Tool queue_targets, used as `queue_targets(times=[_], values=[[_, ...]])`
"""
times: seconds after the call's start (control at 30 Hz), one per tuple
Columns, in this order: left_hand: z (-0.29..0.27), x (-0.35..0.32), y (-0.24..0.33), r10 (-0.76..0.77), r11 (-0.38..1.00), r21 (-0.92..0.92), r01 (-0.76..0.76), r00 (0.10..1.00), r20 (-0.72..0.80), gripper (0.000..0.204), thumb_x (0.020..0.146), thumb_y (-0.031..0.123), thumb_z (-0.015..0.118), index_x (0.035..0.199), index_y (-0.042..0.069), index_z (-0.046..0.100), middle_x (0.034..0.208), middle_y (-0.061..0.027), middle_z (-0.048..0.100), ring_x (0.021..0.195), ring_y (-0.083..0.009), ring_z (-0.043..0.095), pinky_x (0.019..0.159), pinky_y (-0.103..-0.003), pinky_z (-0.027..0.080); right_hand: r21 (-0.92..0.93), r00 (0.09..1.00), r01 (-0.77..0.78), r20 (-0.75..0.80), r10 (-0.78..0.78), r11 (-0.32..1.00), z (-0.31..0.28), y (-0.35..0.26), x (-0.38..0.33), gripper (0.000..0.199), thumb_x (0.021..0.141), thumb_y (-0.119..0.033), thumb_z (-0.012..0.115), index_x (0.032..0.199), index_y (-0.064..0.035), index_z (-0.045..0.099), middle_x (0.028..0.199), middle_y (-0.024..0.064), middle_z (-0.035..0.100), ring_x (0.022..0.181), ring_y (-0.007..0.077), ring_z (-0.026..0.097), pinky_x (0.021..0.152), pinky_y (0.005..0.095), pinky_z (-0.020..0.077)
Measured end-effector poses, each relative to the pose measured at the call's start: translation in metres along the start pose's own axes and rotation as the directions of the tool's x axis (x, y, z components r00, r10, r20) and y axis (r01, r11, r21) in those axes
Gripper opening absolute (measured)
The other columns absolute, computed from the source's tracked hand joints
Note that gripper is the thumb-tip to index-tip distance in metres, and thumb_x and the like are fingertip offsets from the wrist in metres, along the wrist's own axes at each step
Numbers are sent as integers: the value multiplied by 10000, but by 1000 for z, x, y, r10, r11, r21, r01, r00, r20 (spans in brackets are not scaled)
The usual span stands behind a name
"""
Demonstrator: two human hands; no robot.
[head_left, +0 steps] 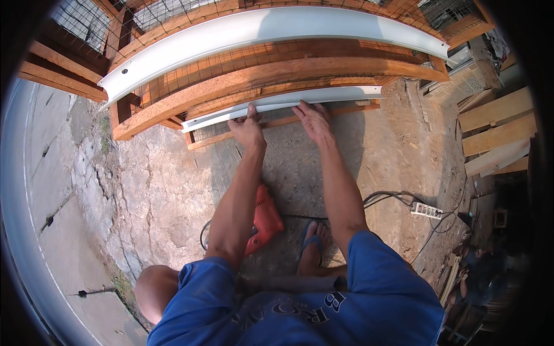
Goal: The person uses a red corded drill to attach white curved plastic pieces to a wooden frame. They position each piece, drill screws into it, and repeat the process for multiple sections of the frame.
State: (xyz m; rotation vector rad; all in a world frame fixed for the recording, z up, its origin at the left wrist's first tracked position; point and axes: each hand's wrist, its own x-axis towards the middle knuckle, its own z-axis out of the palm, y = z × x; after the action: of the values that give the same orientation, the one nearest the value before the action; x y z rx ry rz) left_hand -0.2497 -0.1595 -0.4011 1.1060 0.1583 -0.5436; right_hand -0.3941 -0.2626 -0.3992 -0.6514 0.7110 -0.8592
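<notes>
A long white channel strip [340,94] lies along the lower rail of a wooden frame with wire mesh. My left hand [248,128] is closed on its near edge, with the thumb on the white face. To the right, my right hand [314,120] also grips that edge, fingertips on the strip and the underside hidden. A longer, wider white channel [277,25] runs above it along the wooden frame [254,76], with a dark screw or hole near each end. On the ground under my left forearm rests a red power tool [266,219], partly covered by the arm.
A white power strip [427,210] with black cables lies on the ground at right. Wooden planks [499,127] are stacked beyond it. Cracked concrete [92,167] and a road edge run along the left. Another person [485,277] is partly visible in shadow at lower right.
</notes>
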Motion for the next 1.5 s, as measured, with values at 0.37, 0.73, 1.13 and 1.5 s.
queue_targets(times=[0.37,0.73,1.13,1.5], values=[[3,-5,6,-17,1000,11,17,1000,3,424,919,80,744,1158,-34,413,946,-121,590,809,-220,661,682,-359,645,-178,961,47,-261,-93,983,27,11,1,450,911,-70,750,1276,40,511,1200,153,617,1148,296,613,1091,503,501],[52,-33,-45,-35,999,-22,41,973,227,525,887,15,762,1323,-37,474,1156,-173,675,931,-226,676,735,-339,565,-153,958,-4,-285,-41,988,28,8,11,378,891,-22,734,1232,24,578,1119,145,669,908,251,699,752,365,613],[59,-35,-50,-13,1000,13,12,994,107,376,897,-6,738,1214,-34,540,971,-124,683,771,-191,663,674,-320,550,-95,991,15,-132,-28,995,-47,-57,16,306,919,3,709,1189,43,570,1202,143,652,1118,244,653,1105,467,493],[58,-39,-39,-128,990,82,114,971,200,462,948,69,708,1321,-32,456,1042,-143,661,875,-217,667,753,-343,574,-196,955,85,-264,-136,977,-32,-54,24,376,864,-39,781,1196,4,609,1104,117,699,1032,233,681,869,387,588]])
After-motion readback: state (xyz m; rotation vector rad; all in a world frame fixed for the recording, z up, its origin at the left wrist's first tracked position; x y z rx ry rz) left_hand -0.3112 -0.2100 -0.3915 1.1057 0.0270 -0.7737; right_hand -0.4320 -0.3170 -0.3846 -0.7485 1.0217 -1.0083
